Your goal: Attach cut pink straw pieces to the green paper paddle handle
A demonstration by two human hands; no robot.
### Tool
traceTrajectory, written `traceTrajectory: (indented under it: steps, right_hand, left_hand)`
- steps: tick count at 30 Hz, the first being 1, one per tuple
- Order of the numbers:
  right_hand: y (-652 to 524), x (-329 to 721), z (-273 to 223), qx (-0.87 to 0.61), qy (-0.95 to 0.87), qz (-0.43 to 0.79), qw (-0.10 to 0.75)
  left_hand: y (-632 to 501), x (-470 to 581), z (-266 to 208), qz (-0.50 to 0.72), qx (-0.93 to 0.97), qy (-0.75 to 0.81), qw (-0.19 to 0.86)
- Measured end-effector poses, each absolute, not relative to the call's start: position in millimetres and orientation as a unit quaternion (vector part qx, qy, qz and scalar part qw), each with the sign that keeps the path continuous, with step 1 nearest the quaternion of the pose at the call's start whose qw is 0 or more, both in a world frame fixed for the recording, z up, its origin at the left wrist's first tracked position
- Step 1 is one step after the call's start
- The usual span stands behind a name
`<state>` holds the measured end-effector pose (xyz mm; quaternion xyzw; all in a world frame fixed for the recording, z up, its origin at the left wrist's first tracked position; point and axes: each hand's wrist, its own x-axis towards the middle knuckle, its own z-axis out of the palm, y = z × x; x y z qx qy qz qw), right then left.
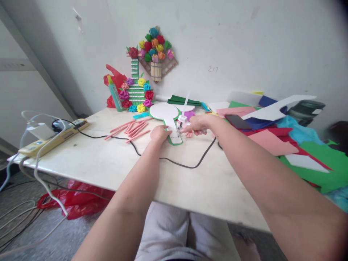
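A white paper cutout with a green border (164,112), round at the top with a flared stem, lies flat on the table. My left hand (160,133) holds its stem by the left edge, thumb and fingers pressed on it. In my right hand (198,124) is a white hot glue gun (182,119), its nozzle end pointing down over the stem and a clear glue stick (186,103) rising from its back. Small dark dots mark the lower stem. Several rolled pink paper sticks (137,129) lie left of the cutout.
A black cord (187,167) loops across the table from a yellow power strip (65,135). Behind stand a glue bottle (115,95) and a flower-trimmed paper guitar (136,92). Coloured sheets (274,141), a phone (237,122) and a dark green container (306,110) crowd the right.
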<state>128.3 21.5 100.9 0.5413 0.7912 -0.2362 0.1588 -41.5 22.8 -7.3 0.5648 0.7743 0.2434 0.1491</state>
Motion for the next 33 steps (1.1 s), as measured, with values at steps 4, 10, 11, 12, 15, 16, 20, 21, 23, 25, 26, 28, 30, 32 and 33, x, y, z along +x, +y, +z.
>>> traceTrajectory:
  steps: [4,10,11,12,15,16,20,21,23,25,26,28,30,32,33]
  right_hand:
    - [22.5,125.5,100.7,0.540,0.793,-0.222,0.172]
    - [22.9,127.7,97.8,0.537,0.792,-0.236,0.167]
    - [22.6,128.0,97.8,0.539,0.791,-0.235,0.167]
    - [22.3,128.0,98.0,0.541,0.790,-0.234,0.168]
    - [21.7,127.0,99.4,0.541,0.791,-0.230,0.171]
    - [21.7,126.6,99.9,0.540,0.792,-0.230,0.171]
    - [22.5,126.0,100.8,0.541,0.789,-0.235,0.172]
    - [22.9,126.0,100.6,0.543,0.787,-0.236,0.173]
    - [23.9,126.2,100.1,0.546,0.785,-0.236,0.175]
    - [24.7,125.9,99.8,0.547,0.783,-0.236,0.179]
    - [25.0,125.7,99.9,0.547,0.782,-0.237,0.179]
    - [25.2,125.2,100.3,0.550,0.782,-0.236,0.176]
    - [25.2,125.1,100.9,0.551,0.783,-0.234,0.173]
    - [25.3,125.6,101.1,0.547,0.785,-0.234,0.171]
    - [25.6,125.9,101.0,0.546,0.786,-0.235,0.172]
  left_hand:
    - [22.3,-40.8,-7.5,0.243,0.564,0.776,0.143]
    - [22.8,-40.3,-9.2,0.248,0.560,0.779,0.136]
    - [23.3,-40.4,-9.7,0.249,0.558,0.780,0.135]
    - [23.6,-40.6,-10.1,0.249,0.558,0.781,0.133]
    - [24.1,-41.1,-10.4,0.248,0.565,0.777,0.129]
    - [24.0,-41.2,-10.3,0.246,0.567,0.776,0.129]
    - [23.4,-40.9,-9.4,0.243,0.570,0.774,0.126]
    - [23.4,-40.8,-9.3,0.243,0.570,0.775,0.127]
    - [23.9,-40.7,-9.4,0.242,0.568,0.776,0.130]
    - [24.6,-40.7,-9.7,0.240,0.567,0.777,0.131]
    - [25.0,-40.8,-9.9,0.240,0.567,0.777,0.130]
    - [25.5,-40.9,-10.2,0.240,0.567,0.777,0.130]
    - [25.6,-41.0,-10.6,0.240,0.568,0.776,0.130]
    - [25.6,-41.0,-10.7,0.241,0.571,0.775,0.127]
    - [25.6,-41.0,-10.8,0.241,0.571,0.775,0.125]
